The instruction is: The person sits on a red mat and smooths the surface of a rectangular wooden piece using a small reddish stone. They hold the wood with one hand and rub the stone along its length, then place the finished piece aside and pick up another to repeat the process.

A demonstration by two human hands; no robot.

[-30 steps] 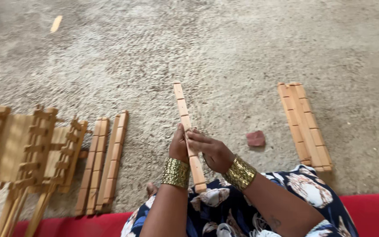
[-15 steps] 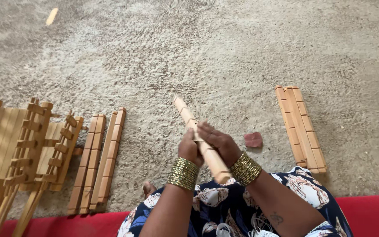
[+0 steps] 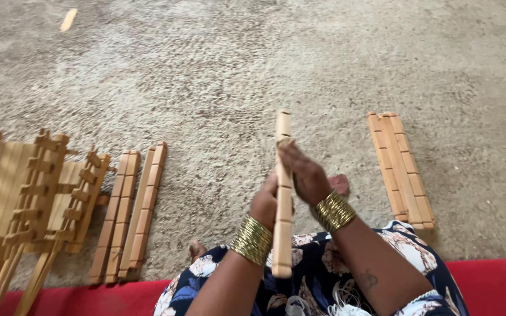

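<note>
Notched wooden slat point(image 3: 283, 199) held upright-ish in front of the lap, long axis pointing away from the body, lower end over the floral dress point(image 3: 317, 287), upper end above the grey carpet point(image 3: 235, 76)

Left hand point(image 3: 265, 202) clasped against the slat's left side near its middle, fingers wrapped onto it, stack of gold bangles point(image 3: 252, 240) on the wrist

Right hand point(image 3: 306, 172) pressed on the slat's right side a little higher, fingertips curled over its front edge, grasping it

Small reddish-brown block point(image 3: 341, 183) on the carpet just beside the right hand

Pair of notched slats point(image 3: 400, 168) lying side by side, touching, off to the right

Four more slats point(image 3: 129, 210) in two pairs to the left, near assembled wooden folding frames point(image 3: 27, 199)

Strip of red mat point(image 3: 493, 284) along the bottom edge
</note>
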